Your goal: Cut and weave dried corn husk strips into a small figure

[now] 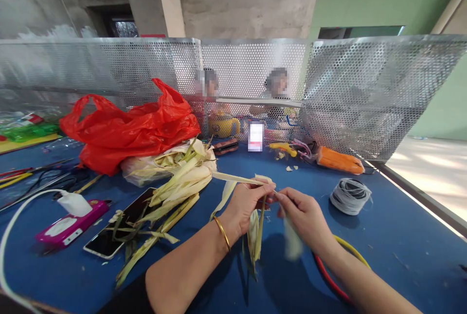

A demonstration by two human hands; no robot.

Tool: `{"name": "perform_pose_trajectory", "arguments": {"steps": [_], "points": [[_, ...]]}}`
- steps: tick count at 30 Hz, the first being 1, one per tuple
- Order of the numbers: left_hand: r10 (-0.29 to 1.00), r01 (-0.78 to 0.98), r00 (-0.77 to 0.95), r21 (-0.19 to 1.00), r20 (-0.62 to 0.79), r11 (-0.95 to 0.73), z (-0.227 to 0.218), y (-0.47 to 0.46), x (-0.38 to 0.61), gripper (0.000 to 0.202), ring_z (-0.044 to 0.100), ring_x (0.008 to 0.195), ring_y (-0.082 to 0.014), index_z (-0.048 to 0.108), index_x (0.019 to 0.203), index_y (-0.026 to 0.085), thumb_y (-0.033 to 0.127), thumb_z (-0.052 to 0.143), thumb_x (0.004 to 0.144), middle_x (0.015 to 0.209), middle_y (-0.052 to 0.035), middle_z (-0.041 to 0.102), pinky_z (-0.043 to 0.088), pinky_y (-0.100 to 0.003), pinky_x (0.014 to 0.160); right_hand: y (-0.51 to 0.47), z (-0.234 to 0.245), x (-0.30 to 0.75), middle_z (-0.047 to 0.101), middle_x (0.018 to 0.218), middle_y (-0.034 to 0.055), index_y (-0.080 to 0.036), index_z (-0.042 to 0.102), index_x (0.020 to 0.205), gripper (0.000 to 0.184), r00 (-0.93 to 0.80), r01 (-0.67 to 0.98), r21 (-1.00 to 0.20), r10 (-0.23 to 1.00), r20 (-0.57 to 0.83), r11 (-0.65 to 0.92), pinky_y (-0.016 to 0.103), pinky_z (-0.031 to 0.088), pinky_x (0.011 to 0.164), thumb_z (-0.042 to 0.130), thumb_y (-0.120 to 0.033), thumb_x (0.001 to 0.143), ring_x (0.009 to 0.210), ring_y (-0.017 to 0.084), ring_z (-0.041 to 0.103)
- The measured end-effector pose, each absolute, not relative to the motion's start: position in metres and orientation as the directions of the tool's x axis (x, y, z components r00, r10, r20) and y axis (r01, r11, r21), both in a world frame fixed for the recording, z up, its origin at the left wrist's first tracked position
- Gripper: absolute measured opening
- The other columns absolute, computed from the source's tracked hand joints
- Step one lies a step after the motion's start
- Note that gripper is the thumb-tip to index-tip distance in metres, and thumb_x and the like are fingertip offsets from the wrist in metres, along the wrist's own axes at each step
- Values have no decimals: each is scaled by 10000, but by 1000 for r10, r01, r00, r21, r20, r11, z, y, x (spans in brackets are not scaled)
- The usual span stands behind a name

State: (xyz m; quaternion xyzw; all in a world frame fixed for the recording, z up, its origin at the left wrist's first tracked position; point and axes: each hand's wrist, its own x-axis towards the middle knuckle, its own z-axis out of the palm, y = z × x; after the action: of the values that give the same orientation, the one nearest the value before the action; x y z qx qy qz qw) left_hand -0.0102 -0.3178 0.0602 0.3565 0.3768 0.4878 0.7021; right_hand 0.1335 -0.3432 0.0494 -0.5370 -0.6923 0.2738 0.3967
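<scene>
Both my hands meet above the blue table, pinching strips of dried corn husk between them. My left hand, with a gold bangle at the wrist, is closed on the husk; pale strips stick out to its left and hang below it. Close beside it, my right hand has thumb and finger pressed together on the husk where the strips meet. A pale blurred piece of husk dangles under the right hand. A pile of corn husks lies left of my hands, partly over a phone.
A red plastic bag sits behind the pile. At left lies a magenta power strip with a white charger. A spool of grey cord, an orange bundle and a red-yellow ring are at right. A perforated metal screen borders the table; people sit beyond.
</scene>
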Motion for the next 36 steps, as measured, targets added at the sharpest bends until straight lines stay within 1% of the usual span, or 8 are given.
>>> {"name": "perform_pose_trajectory", "arguments": {"steps": [9, 13, 18, 22, 26, 29, 33, 36], "points": [[958, -374, 207, 889, -199, 266, 59, -313, -13, 233, 606, 536, -115, 682, 771, 128, 258, 800, 618, 633, -36, 674, 475, -223, 559, -346, 62, 141, 603, 618, -11, -219, 526, 745, 265, -90, 686, -663, 938, 334, 301, 240, 367, 568, 392, -361, 924, 582, 147, 537], [934, -378, 281, 869, -221, 319, 63, -315, -15, 252, 631, 568, -131, 708, 787, 116, 354, 732, 708, 688, -67, 695, 505, -254, 614, -342, 61, 144, 604, 622, -14, -217, 528, 734, 275, -68, 668, -685, 940, 335, 292, 235, 376, 577, 393, -367, 921, 590, 145, 539], [946, -382, 248, 876, -208, 293, 62, -319, -11, 232, 594, 519, -110, 693, 754, 118, 236, 816, 596, 605, -35, 668, 484, -236, 591, -341, 62, 144, 597, 610, -15, -207, 550, 712, 259, -93, 598, -743, 947, 308, 300, 233, 386, 583, 446, -366, 888, 604, 145, 542], [949, -387, 242, 877, -200, 284, 61, -318, -10, 212, 609, 557, -120, 699, 749, 121, 246, 807, 617, 615, -42, 673, 491, -246, 622, -341, 62, 145, 589, 605, -14, -206, 549, 706, 261, -45, 634, -724, 948, 315, 271, 243, 372, 579, 459, -379, 881, 588, 144, 522], [950, -430, 275, 865, -146, 258, 61, -318, -11, 200, 668, 840, -175, 734, 869, 146, 226, 745, 686, 848, -80, 728, 503, -251, 756, -336, 59, 148, 605, 637, -4, -206, 548, 712, 333, -5, 528, -815, 960, 279, 240, 252, 378, 597, 451, -467, 894, 618, 149, 534], [947, -462, 311, 858, -78, 223, 60, -322, -7, 272, 631, 1032, -190, 736, 959, 195, 152, 705, 692, 1026, -61, 717, 480, -250, 866, -333, 55, 149, 532, 564, -22, -193, 535, 647, 400, 14, 455, -873, 979, 202, 174, 247, 325, 532, 529, -545, 835, 545, 124, 449], [930, -525, 366, 825, -2, 209, 55, -326, 0, 331, 615, 1076, -177, 736, 978, 212, 75, 649, 690, 1068, -45, 708, 424, -272, 987, -332, 56, 147, 387, 531, -57, -183, 508, 589, 430, -24, 314, -940, 991, 131, 132, 242, 223, 499, 640, -567, 729, 523, 94, 310], [907, -530, 416, 827, 63, 186, 52, -324, -1, 343, 593, 1118, -192, 721, 1042, 216, 118, 663, 719, 1115, -51, 694, 408, -304, 1012, -334, 63, 147, 382, 526, -57, -177, 520, 568, 430, -68, 156, -980, 991, 113, 122, 243, 234, 511, 673, -555, 702, 526, 92, 313]]}}
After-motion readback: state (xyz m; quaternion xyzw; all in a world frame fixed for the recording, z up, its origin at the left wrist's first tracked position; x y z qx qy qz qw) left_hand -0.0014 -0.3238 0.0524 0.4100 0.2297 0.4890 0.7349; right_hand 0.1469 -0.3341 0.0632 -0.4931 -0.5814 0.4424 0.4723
